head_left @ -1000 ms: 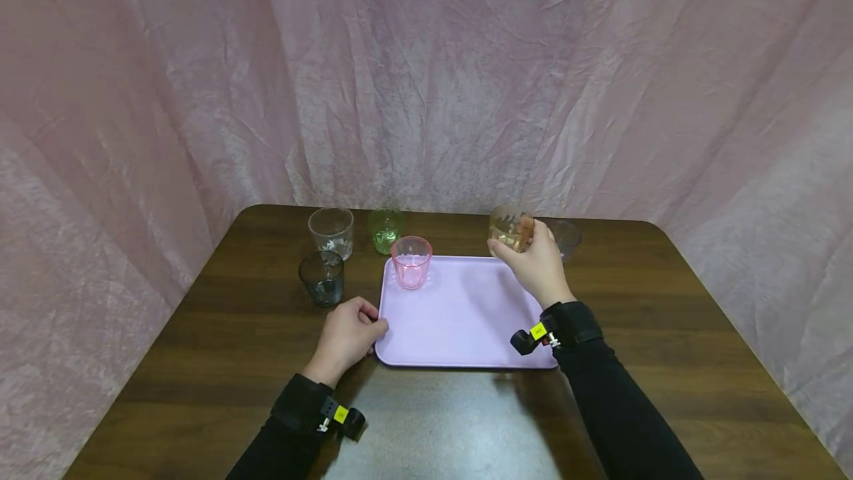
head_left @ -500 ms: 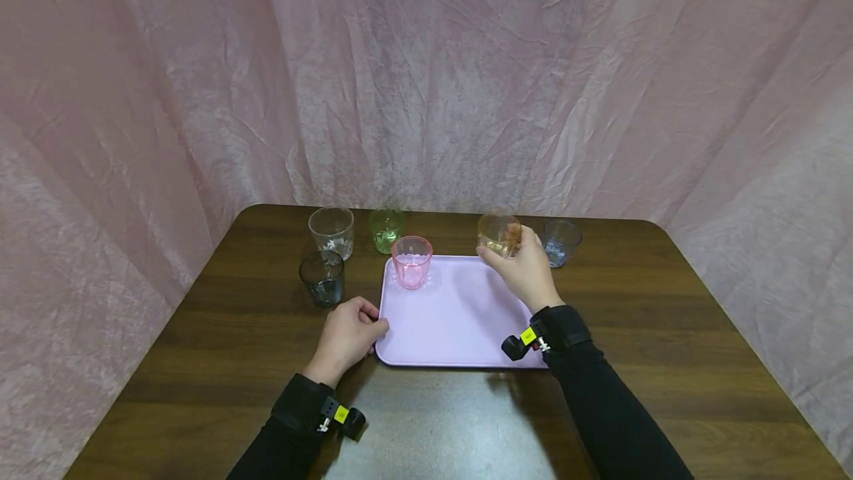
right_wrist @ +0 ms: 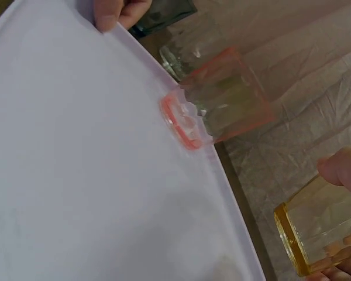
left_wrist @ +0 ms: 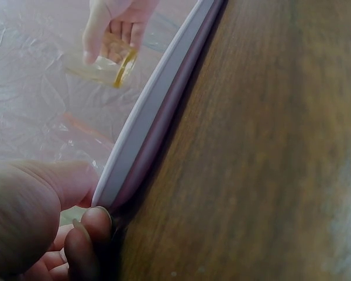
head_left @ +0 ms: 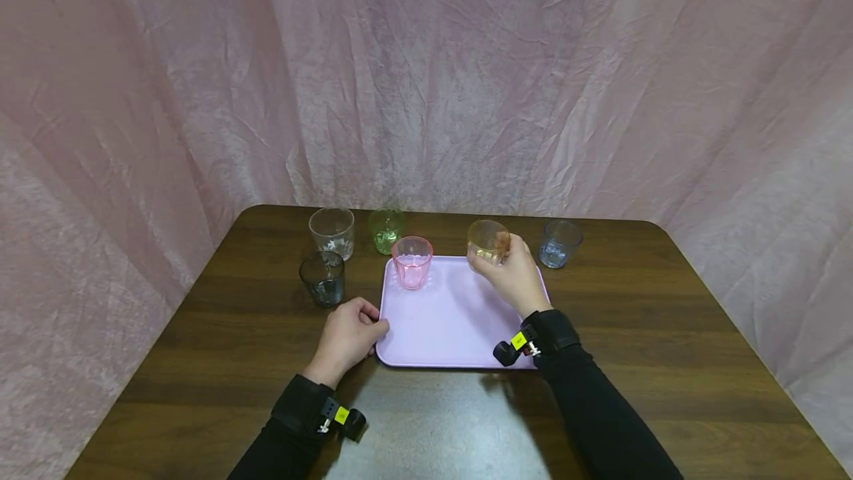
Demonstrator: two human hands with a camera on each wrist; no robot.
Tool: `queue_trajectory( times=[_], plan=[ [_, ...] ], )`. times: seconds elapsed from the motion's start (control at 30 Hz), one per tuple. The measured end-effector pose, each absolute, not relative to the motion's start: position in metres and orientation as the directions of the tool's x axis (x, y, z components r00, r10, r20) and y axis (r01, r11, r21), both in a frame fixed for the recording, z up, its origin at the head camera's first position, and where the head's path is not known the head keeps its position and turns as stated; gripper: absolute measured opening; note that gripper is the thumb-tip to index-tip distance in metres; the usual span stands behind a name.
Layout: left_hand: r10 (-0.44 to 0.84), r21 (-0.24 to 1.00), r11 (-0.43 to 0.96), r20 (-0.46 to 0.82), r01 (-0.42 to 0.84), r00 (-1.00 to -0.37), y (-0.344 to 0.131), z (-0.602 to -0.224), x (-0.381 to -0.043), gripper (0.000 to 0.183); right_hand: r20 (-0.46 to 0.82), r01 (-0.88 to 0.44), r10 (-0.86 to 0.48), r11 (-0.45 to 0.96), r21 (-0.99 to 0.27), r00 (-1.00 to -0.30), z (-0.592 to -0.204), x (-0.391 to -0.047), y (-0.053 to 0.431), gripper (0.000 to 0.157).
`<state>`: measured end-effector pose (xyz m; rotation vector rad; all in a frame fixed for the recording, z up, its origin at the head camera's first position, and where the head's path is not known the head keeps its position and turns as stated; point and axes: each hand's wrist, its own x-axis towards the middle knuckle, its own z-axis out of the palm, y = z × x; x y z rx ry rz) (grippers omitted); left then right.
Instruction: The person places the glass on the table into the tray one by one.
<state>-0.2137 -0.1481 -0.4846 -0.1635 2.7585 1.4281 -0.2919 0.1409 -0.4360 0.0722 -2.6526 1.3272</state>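
Observation:
My right hand [head_left: 518, 281] grips an amber glass tumbler [head_left: 483, 241], thumb on one side and fingers on the other. The tumbler is upright and hangs over the back part of a lilac tray [head_left: 446, 328]; in the right wrist view its thick amber base [right_wrist: 290, 240] shows apart from the tray. My left hand [head_left: 343, 341] pinches the tray's left rim, the thumb [left_wrist: 76, 184] on top and fingertips below. A pink glass [head_left: 412, 265] stands upright in the tray's back left corner.
Left of the tray stand a dark grey glass [head_left: 323, 280], a clear glass [head_left: 332, 232] and a green glass [head_left: 386, 232]. A bluish glass [head_left: 560, 244] stands to the right, behind my right hand. A pink curtain [head_left: 426, 80] hangs beyond the wooden table's [head_left: 666, 332] back edge.
My right hand has moved left and slightly down with the amber tumbler, uncovering the bluish glass. The left hand, the tray and the other glasses have stayed in place.

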Motion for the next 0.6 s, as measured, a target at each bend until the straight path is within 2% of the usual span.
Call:
queue_trajectory(
  times=[0.37,0.6],
  plan=[
    [-0.082,0.813,0.570,-0.082,-0.114,-0.993,-0.149,-0.485,-0.214,0.017,0.181,-0.138,0.020,0.562,-0.815,-0.983,-0.447,-0.294,0.133,0.076],
    [-0.070,0.815,0.576,-0.024,-0.060,-0.997,-0.149,-0.486,-0.214,0.015,0.206,-0.168,0.007,0.555,-0.815,-0.978,-0.456,-0.295,0.128,0.073]
  ],
)
